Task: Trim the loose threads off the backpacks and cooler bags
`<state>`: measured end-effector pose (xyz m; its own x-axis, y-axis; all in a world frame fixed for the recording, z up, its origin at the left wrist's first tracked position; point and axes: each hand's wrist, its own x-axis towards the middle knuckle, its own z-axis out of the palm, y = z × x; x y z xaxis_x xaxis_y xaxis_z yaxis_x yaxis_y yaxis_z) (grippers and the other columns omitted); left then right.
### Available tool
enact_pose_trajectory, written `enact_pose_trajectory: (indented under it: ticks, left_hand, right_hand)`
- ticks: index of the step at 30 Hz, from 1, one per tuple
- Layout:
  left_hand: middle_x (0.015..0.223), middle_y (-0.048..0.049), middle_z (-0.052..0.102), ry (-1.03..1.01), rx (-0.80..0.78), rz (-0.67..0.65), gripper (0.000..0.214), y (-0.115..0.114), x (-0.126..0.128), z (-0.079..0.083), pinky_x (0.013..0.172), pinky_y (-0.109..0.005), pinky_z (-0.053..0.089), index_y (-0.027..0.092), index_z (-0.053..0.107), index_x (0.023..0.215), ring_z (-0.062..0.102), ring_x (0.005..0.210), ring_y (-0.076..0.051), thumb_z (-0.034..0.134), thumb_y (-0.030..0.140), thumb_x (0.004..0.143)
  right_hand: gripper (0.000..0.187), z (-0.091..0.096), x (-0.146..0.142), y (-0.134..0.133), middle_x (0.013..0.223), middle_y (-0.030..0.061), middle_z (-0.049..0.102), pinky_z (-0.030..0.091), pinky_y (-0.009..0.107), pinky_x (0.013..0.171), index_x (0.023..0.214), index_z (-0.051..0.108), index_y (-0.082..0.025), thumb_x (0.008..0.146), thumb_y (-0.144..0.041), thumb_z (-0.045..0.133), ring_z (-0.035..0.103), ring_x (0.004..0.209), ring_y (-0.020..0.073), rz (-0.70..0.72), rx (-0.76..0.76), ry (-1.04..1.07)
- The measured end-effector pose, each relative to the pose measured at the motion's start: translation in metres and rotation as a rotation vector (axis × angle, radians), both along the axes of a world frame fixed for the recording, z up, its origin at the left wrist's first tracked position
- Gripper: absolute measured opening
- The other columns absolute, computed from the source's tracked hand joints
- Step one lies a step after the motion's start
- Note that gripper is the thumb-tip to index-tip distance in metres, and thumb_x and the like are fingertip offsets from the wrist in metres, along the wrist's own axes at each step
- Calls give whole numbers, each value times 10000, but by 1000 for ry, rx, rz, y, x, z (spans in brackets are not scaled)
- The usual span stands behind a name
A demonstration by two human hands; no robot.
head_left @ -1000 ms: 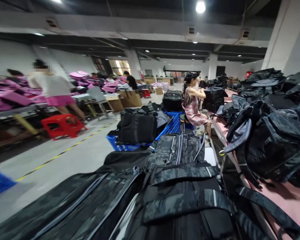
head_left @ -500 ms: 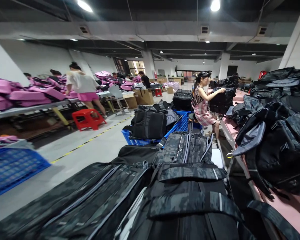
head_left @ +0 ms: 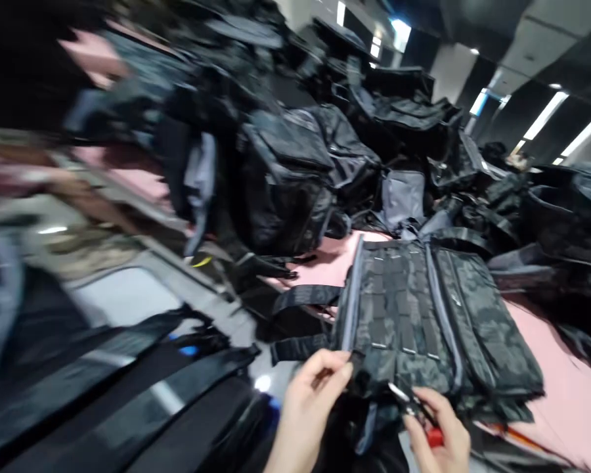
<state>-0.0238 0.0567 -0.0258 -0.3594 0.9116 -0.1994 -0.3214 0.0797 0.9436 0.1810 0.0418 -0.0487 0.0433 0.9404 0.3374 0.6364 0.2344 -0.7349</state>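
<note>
In the head view, the bag point(head_left: 418, 315) lies on the pink table point(head_left: 571, 401), just past the two hands; its near end is by the left hand point(head_left: 305, 407) and right hand point(head_left: 446, 433), and its far end points to a big pile point(head_left: 290, 157) of dark bags; its grey zips point(head_left: 353, 295) and flat bands point(head_left: 404, 322) run from near to far; which way the bag is longest, I cannot tell. The left hand has thumb and finger pinched on a dark bit point(head_left: 357, 361) at the bag's near left corner; it is too blurry to say what that is; the right hand is closed on a small tool point(head_left: 401, 394) with a shiny tip and a red part; the tip points left and away. Pink table top shows to the right of the bag; more black bags point(head_left: 162, 394) sit at the lower left, apart from the table; a blurry leg point(head_left: 91, 197) shows at the left; the room has a dark ceiling point(head_left: 492, 29) and bright lights point(head_left: 546, 115).
</note>
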Motion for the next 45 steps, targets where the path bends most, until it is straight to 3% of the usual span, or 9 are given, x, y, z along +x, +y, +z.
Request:
enact_pose_trajectory:
  ticks: [3, 8, 15, 45]
  left_hand:
    - [732, -13, 584, 37, 16, -18, 278, -1, 5, -1, 661, -272, 419, 195, 541, 581, 517, 701, -175, 705, 416, 620]
    - [673, 3, 517, 85, 43, -11, 281, -5, 12, 3, 631, -239, 406, 180, 523, 564, 476, 670, -148, 689, 393, 645]
    - [680, 10, 513, 135, 75, -63, 245, -5, 8, -2, 641, -201, 403, 186, 522, 597, 478, 725, -141, 653, 366, 698]
    - [687, -1, 529, 226, 95, -87, 233, -7, 9, -4, 652, -198, 438, 191, 525, 600, 510, 726, -145, 629, 359, 724]
  right_hand:
    - [170, 3, -10, 11, 760, 61, 697, 537, 312, 560, 964, 620, -248, 812, -315, 582, 652, 623, 204, 206, 287, -63]
    - [188, 19, -24, 20, 796, 54, 697, 494, 270, 523, 1030, 575, -211, 844, -229, 553, 617, 578, 159, 315, 405, -78]
    - [220, 14, -31, 28, 784, 63, 682, 457, 276, 480, 1063, 542, -191, 849, -233, 573, 542, 503, 138, 405, 433, -124]
    - [144, 16, -29, 24, 768, 43, 684, 441, 255, 499, 992, 571, -188, 849, -203, 571, 550, 516, 123, 363, 414, -129]
